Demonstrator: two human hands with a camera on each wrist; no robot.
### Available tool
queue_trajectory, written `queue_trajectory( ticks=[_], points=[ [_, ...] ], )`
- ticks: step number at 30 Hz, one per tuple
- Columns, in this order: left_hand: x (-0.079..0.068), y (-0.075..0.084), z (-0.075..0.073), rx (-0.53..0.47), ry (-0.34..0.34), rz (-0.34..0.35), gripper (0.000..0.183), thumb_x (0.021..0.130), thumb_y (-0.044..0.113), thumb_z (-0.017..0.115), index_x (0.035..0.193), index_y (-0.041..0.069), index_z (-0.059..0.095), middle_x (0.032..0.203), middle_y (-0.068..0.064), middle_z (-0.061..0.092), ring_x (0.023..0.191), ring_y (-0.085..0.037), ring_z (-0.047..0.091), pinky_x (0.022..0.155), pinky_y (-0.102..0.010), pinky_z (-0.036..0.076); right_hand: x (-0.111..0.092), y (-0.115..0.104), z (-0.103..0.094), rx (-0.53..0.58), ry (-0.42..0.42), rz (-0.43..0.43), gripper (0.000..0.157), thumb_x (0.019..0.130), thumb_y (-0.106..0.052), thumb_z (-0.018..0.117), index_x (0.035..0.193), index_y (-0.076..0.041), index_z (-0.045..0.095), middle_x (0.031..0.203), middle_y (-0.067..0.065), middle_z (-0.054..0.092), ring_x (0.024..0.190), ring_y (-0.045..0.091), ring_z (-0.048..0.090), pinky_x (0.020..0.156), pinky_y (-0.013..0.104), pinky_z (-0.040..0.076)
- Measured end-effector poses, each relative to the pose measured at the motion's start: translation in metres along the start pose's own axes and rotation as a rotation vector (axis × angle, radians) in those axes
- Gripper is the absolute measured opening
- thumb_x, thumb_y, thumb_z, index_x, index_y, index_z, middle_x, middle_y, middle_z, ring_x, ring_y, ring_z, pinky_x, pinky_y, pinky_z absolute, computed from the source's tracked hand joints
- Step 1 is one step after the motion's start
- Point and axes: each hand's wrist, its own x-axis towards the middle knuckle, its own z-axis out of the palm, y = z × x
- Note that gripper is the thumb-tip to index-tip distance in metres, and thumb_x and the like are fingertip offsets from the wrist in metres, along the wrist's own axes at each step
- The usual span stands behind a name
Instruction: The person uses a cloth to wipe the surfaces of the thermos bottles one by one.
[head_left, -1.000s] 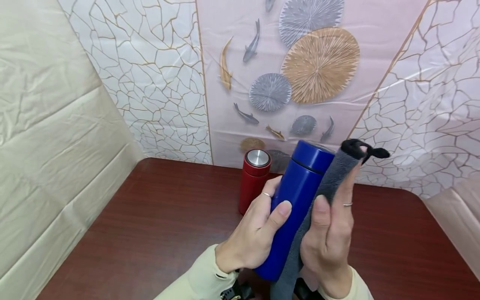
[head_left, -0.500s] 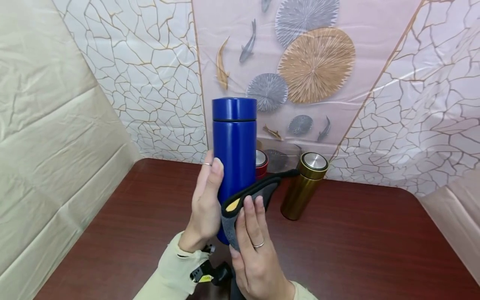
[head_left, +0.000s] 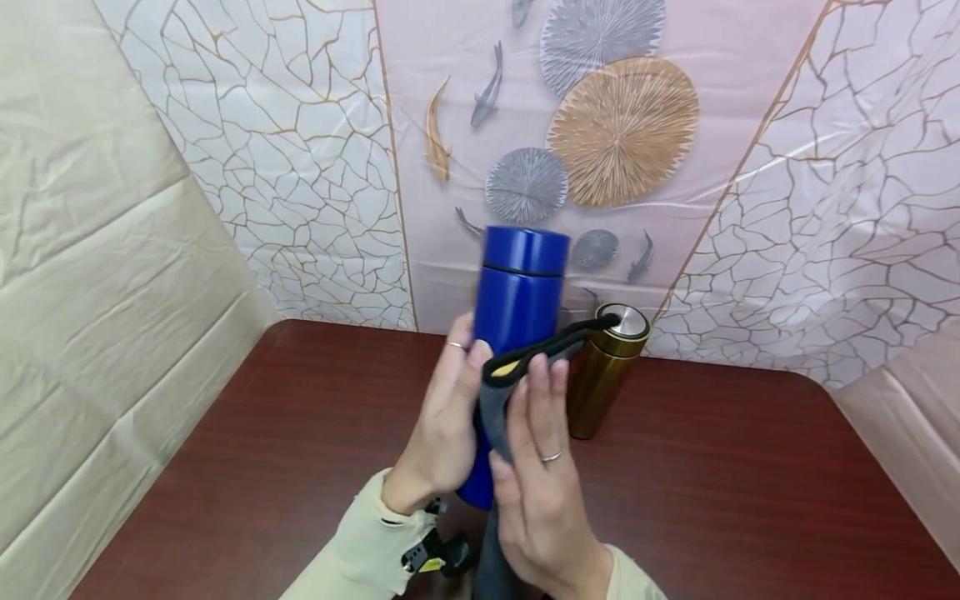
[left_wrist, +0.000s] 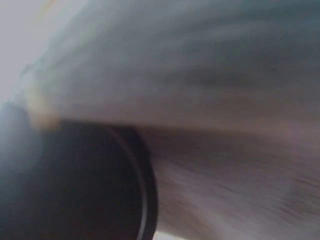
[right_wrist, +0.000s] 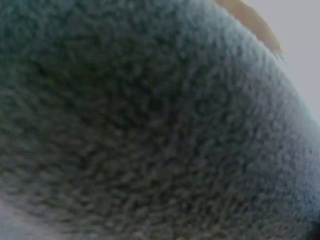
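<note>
Two bottles show in the head view, one blue and one gold. The left hand [head_left: 442, 425] grips the blue bottle [head_left: 519, 312] from its left side, with the thumb on the near face. The bottle's lid is above that grip, leaning slightly to the right, and its lower end pokes out below.

One grey cloth [head_left: 492, 408] with black edging and a small yellow patch lies against the bottle, just right of the left hand's thumb. The right hand [head_left: 542, 483] presses it there with straight fingers, back turned to the camera. The cloth's tail hangs below both hands. The right wrist view is nearly filled by its fuzzy surface; the left wrist view is too blurred to tell much from.

The gold bottle [head_left: 603, 375] stands beyond the right hand, on one brown table [head_left: 262, 467]. The cloth's black tip overlaps its silver top; whether they touch I cannot tell.

Each hand wears one ring, and two pale sleeves [head_left: 360, 533] reach in from below. One black device [head_left: 423, 550] sits at the left wrist. Behind the grip hangs a patterned sheet [head_left: 315, 150].
</note>
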Motion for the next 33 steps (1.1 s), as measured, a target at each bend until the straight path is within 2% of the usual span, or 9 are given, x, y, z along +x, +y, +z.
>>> queue_trajectory(
  ticks=[4,9,13,16,19,23,26,29,33],
  points=[
    [-0.003,-0.014,0.012,0.071,-0.123,-0.038,0.041,0.112,0.030,0.033,0.150,0.016,0.038,0.134,-0.010,0.058,0.119,-0.018,0.058,0.104,-0.032,0.048,0.015,0.014,-0.020,0.027,0.082,0.121,0.054,0.109,-0.012,0.039,0.155,0.012,0.025,0.169,0.023,0.014,0.160,0.037,0.006,0.130,0.049,0.006],
    [-0.009,-0.024,0.023,0.140,-0.278,-0.123,0.047,0.110,0.043,0.033,0.152,0.022,0.032,0.132,-0.005,0.059,0.113,-0.012,0.061,0.098,-0.031,0.054,0.027,0.026,-0.042,0.076,0.194,0.279,0.054,0.107,-0.003,0.039,0.153,0.018,0.019,0.167,0.031,0.010,0.159,0.039,0.005,0.130,0.049,0.009],
    [-0.010,-0.026,0.025,0.156,-0.307,-0.121,0.052,0.109,0.047,0.033,0.155,0.022,0.028,0.138,-0.003,0.057,0.118,-0.010,0.060,0.100,-0.031,0.054,0.027,0.025,-0.046,0.045,0.207,0.341,0.057,0.107,-0.004,0.039,0.154,0.018,0.014,0.166,0.033,0.008,0.159,0.039,0.006,0.130,0.047,0.009],
    [-0.009,-0.023,0.022,0.164,-0.255,-0.085,0.050,0.110,0.044,0.035,0.153,0.020,0.033,0.136,-0.004,0.059,0.116,-0.012,0.061,0.101,-0.031,0.053,0.024,0.022,-0.037,0.073,0.211,0.291,0.059,0.106,-0.003,0.040,0.154,0.019,0.012,0.166,0.033,0.007,0.159,0.039,0.006,0.130,0.049,0.007],
    [-0.006,-0.016,0.015,0.123,-0.161,-0.038,0.044,0.111,0.036,0.036,0.150,0.017,0.038,0.135,-0.007,0.059,0.117,-0.016,0.060,0.103,-0.033,0.050,0.016,0.015,-0.022,0.116,0.165,0.187,0.061,0.106,-0.004,0.042,0.154,0.017,0.013,0.168,0.028,0.007,0.160,0.036,0.005,0.130,0.048,0.007],
    [-0.001,-0.003,0.002,-0.035,-0.033,-0.027,0.040,0.111,0.027,0.033,0.148,0.014,0.041,0.130,-0.013,0.060,0.114,-0.019,0.061,0.101,-0.034,0.051,0.002,0.003,-0.001,0.071,0.051,0.028,0.057,0.107,-0.010,0.040,0.155,0.015,0.020,0.170,0.023,0.011,0.160,0.034,0.005,0.131,0.044,0.008],
    [0.001,0.007,-0.010,-0.110,0.052,-0.038,0.040,0.110,0.025,0.028,0.146,0.013,0.040,0.126,-0.013,0.061,0.109,-0.020,0.063,0.096,-0.034,0.054,-0.008,-0.004,0.010,0.027,-0.022,-0.071,0.054,0.108,-0.013,0.039,0.151,0.017,0.027,0.168,0.026,0.016,0.160,0.038,0.008,0.131,0.044,0.009],
    [0.002,0.016,-0.022,-0.106,0.118,-0.031,0.044,0.110,0.029,0.024,0.151,0.017,0.037,0.129,-0.010,0.059,0.111,-0.021,0.061,0.096,-0.034,0.053,-0.019,-0.008,0.017,0.022,-0.083,-0.131,0.053,0.109,-0.014,0.038,0.150,0.019,0.029,0.166,0.029,0.017,0.159,0.040,0.009,0.131,0.045,0.012],
    [0.002,0.020,-0.032,-0.078,0.176,-0.005,0.050,0.110,0.036,0.024,0.156,0.018,0.031,0.135,-0.009,0.056,0.116,-0.023,0.059,0.098,-0.034,0.052,-0.027,-0.009,0.020,0.001,-0.134,-0.160,0.052,0.110,-0.015,0.036,0.151,0.017,0.029,0.167,0.028,0.016,0.159,0.040,0.010,0.130,0.044,0.013]
  ],
)
